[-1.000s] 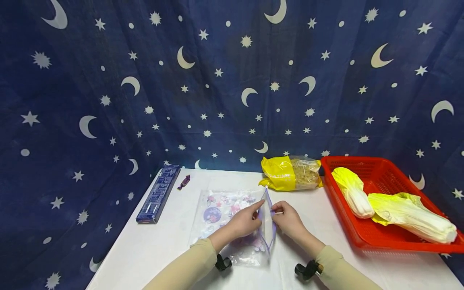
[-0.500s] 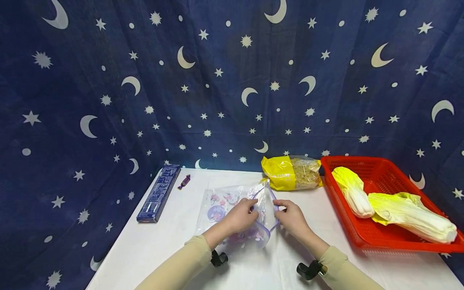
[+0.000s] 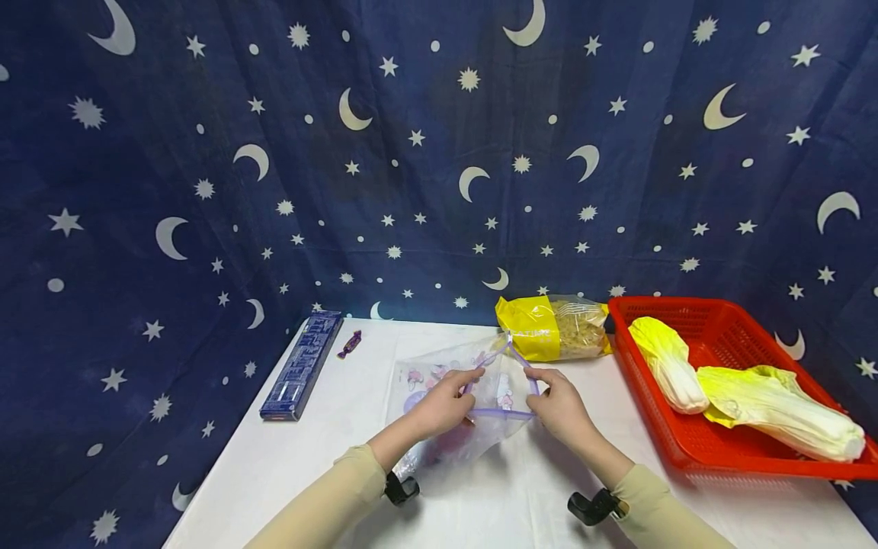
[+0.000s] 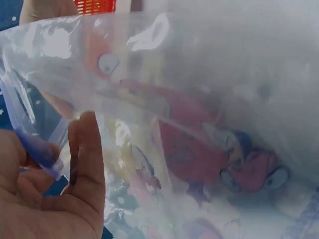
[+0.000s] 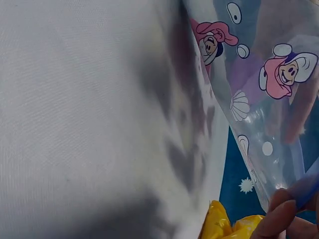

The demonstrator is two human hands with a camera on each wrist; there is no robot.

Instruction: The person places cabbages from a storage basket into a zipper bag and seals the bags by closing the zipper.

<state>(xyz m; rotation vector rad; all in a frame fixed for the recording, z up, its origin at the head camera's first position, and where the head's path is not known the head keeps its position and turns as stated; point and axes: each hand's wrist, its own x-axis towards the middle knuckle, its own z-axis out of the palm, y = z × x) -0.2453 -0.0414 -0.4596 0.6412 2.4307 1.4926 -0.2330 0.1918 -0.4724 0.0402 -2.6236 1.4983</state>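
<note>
A clear zip bag (image 3: 449, 448) with pink and purple cartoon prints is held between both hands, its purple-edged mouth spread wide. The left hand (image 3: 439, 404) pinches one side of the rim; the left wrist view shows its thumb and fingers (image 4: 87, 154) at the purple edge. Opposite, the right hand (image 3: 559, 404) pinches the other side of the rim, and in the right wrist view its fingertips (image 5: 279, 214) grip the purple strip. Printed figures (image 5: 283, 72) show through the film. Part of the bag lies hidden behind the left hand.
A yellow pasta-like snack bag (image 3: 538, 329) lies at the back of the white table (image 3: 329, 457). On the right stands a red basket (image 3: 713, 305) with two napa cabbages (image 3: 782, 404). To the left are a long blue box (image 3: 302, 370) and a purple wrapped candy (image 3: 350, 345).
The bag's mouth has been pulled wider, and the bag has risen from lying flat. The left hand has moved slightly left and nearer, the right hand slightly right.
</note>
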